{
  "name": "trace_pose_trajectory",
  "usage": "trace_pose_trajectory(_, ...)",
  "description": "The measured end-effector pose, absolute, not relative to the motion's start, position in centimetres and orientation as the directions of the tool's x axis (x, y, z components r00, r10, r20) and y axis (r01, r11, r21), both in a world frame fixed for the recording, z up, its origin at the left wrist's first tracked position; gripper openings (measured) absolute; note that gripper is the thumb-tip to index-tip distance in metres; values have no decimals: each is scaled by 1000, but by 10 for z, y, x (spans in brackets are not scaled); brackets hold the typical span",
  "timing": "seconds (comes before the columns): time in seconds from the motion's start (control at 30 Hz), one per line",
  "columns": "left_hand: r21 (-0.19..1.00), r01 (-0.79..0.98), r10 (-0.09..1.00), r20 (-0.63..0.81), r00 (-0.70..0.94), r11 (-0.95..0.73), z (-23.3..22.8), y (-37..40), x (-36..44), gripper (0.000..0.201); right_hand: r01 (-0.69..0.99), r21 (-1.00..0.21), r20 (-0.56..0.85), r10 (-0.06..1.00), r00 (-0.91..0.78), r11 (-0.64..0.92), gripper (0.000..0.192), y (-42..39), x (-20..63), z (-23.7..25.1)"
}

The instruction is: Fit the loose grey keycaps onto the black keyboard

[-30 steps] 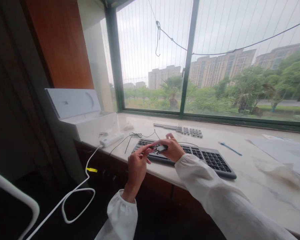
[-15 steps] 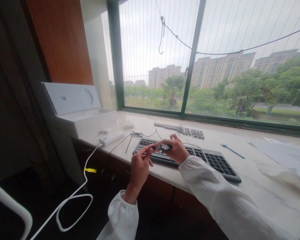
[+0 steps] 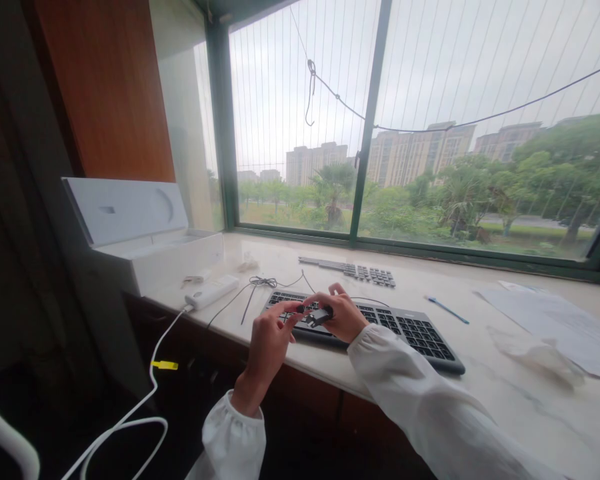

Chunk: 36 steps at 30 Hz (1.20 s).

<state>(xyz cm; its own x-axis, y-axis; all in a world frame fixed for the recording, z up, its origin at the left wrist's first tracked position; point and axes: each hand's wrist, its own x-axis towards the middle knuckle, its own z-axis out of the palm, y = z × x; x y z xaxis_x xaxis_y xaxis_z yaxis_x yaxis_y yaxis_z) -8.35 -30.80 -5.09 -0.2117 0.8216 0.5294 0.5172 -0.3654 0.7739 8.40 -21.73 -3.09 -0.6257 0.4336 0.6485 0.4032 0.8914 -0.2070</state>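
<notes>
— While held above the near left end of the keyboard (image 3: pixel 380 323), what sits between the two hands?
— A small dark piece (image 3: pixel 319 315), likely a keycap or clip; too small to tell which. Pinched in the right hand (image 3: pixel 343 317), fingers curled shut around it, thumb on the near side.
— And the left hand (image 3: pixel 270 340)?
— Raised just left of the right one, forefinger and thumb stretched out to the same dark piece, tips touching its left end. Closed on it lightly, the other fingers folded in.
— Where exactly over the counter?
— Over the near edge of the pale stone sill (image 3: pixel 480 360), just above the left part of the keyboard, not resting on the keys. Both wrists in loose white sleeves (image 3: pixel 410 393).
— Lying around?
— Far of the keyboard, a flat strip of loose dark keys (image 3: pixel 360 270) in rows, well apart from the hands. Left of the keyboard, a thin black cable (image 3: pixel 260 283) bunched in a small knot, touching the sill. Further left, a white power strip (image 3: pixel 213 292) with its white cord (image 3: pixel 145 407) dropping off the near edge, a yellow tag (image 3: pixel 165 365) on the cord. Beyond that, an open white box (image 3: pixel 145 240), lid tilted upright.
— On the right side?
— A slim blue pen (image 3: pixel 447 310) right of the keyboard's far edge, then crumpled clear plastic (image 3: pixel 535 350) and sheets of paper (image 3: pixel 555 320) far right. Behind everything, a green-framed window (image 3: pixel 363 133).
</notes>
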Motion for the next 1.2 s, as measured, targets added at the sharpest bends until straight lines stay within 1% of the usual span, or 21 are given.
trace_pose_trajectory(0.1,774,533,835,511,-205,-343,-45,-305,-87,21,409,-196,633,434,-642,891,42,-218,85,-29)
trace_pose_trajectory(0.23,732,598,844,510,-163,-327,-36,-302,-89,19,393,-181,618,415,-667,901,52,-218,87,-27)
trace_pose_trajectory(0.3,698,631,840,526,-132,-338,-31,-299,-90,20,401,-182,650,416,-636,898,43,-218,88,-26)
trace_pose_trajectory(0.4,608,704,806,586,-84,-368,-22,-289,-95,17,477,-184,718,449,-532,860,14,-216,89,-21)
trace_pose_trajectory(0.43,571,734,792,606,-73,-368,-19,-284,-98,14,507,-174,737,453,-502,844,13,-216,90,-18)
trace_pose_trajectory(0.53,482,808,766,640,-60,-339,-6,-264,-107,12,583,-92,775,426,-467,807,27,-215,99,-2)
trace_pose_trajectory(0.63,420,856,767,640,-45,-300,11,-237,-117,11,657,-6,802,396,-447,754,34,-213,119,16)
trace_pose_trajectory(0.7,375,887,781,624,-28,-268,23,-215,-121,11,716,14,812,409,-415,698,37,-209,139,22)
trace_pose_trajectory(0.73,351,902,785,619,-23,-251,29,-203,-122,12,752,6,820,427,-381,659,37,-207,150,22)
trace_pose_trajectory(0.87,261,939,837,546,46,-222,43,-149,-122,15,895,-83,823,536,-187,439,43,-192,188,3)
trace_pose_trajectory(0.93,266,944,890,452,58,-197,42,-122,-118,17,936,-84,788,597,-148,343,45,-185,200,-9)
trace_pose_trajectory(1.03,288,949,953,301,40,-130,32,-85,-108,21,967,-88,734,672,-98,238,45,-176,211,-17)
trace_pose_trajectory(1.2,250,966,979,204,11,-63,9,-33,-87,18,985,-109,665,747,-27,132,49,-165,219,-15)
